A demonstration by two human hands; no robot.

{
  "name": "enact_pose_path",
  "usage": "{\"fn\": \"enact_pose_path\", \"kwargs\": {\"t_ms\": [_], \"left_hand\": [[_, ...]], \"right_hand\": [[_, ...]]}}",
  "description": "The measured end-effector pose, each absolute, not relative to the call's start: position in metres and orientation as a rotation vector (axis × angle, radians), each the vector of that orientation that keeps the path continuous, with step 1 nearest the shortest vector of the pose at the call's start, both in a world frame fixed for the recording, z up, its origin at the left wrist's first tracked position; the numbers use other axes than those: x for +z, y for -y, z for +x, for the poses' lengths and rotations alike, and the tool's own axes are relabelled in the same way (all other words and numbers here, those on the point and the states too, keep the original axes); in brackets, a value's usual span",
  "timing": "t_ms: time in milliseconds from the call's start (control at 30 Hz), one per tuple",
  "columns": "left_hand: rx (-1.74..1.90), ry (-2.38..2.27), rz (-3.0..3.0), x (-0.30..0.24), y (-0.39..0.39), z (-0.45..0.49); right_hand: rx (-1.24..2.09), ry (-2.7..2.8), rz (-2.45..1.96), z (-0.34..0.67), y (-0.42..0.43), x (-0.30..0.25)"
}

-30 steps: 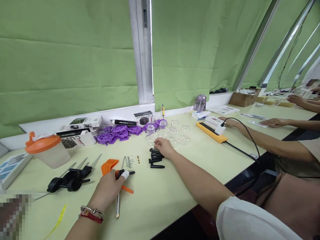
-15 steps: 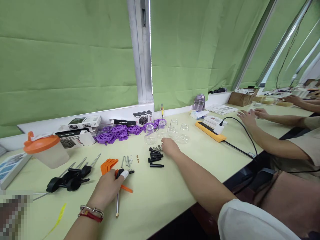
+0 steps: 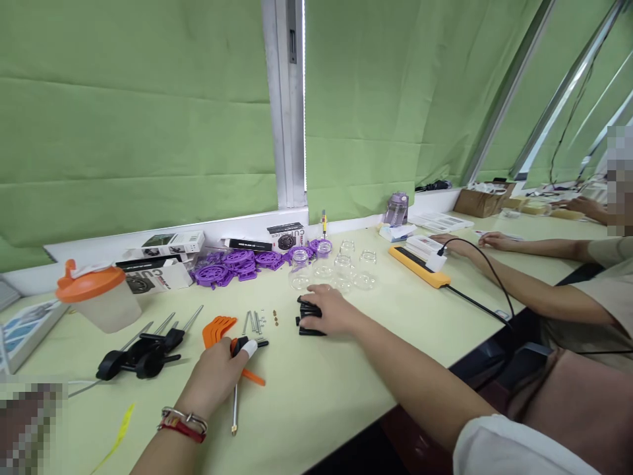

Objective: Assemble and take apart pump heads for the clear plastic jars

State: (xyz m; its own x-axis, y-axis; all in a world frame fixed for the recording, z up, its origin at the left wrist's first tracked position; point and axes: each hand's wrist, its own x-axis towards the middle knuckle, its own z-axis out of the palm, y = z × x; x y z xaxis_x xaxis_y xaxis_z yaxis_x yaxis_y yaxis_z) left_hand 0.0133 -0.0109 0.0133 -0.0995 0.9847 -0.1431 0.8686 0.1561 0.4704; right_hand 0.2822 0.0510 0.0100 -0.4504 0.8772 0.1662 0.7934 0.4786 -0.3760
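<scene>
My left hand (image 3: 215, 369) is closed around a metal rod (image 3: 235, 412) with a brass-coloured tip pointing towards me. A black part shows at the fingers, and an orange strip sticks out beneath them. Several curved orange pieces (image 3: 217, 328) lie just beyond this hand. My right hand (image 3: 332, 310) reaches over several short black cylindrical parts (image 3: 310, 310), thumb and fingers spread across them and partly hiding them. Between the hands lie metal screws (image 3: 253, 322) and small brass-coloured bits (image 3: 275, 318).
Clear glass jars (image 3: 341, 270) and purple plastic rings (image 3: 232, 267) stand behind. Black parts with metal rods (image 3: 141, 353) and an orange-lidded cup (image 3: 99, 297) are left. A yellow power strip (image 3: 420, 267) lies right, near another person's arms (image 3: 514, 274).
My right hand has moved back towards me, from the springs beside the jars to over the black parts, its fingers spreading. My left hand keeps its grip on the rod.
</scene>
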Motion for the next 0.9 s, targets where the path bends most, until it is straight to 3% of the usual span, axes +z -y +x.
{"fn": "enact_pose_path", "kwargs": {"t_ms": [267,900], "left_hand": [[0.329,-2.028,1.733,0.015,0.010,0.017],[0.531,-1.871,1.578,0.019,0.019,0.014]], "right_hand": [[0.319,2.383,-1.645,0.260,-0.045,-0.020],[0.208,2.583,-1.338,0.281,-0.061,-0.017]]}}
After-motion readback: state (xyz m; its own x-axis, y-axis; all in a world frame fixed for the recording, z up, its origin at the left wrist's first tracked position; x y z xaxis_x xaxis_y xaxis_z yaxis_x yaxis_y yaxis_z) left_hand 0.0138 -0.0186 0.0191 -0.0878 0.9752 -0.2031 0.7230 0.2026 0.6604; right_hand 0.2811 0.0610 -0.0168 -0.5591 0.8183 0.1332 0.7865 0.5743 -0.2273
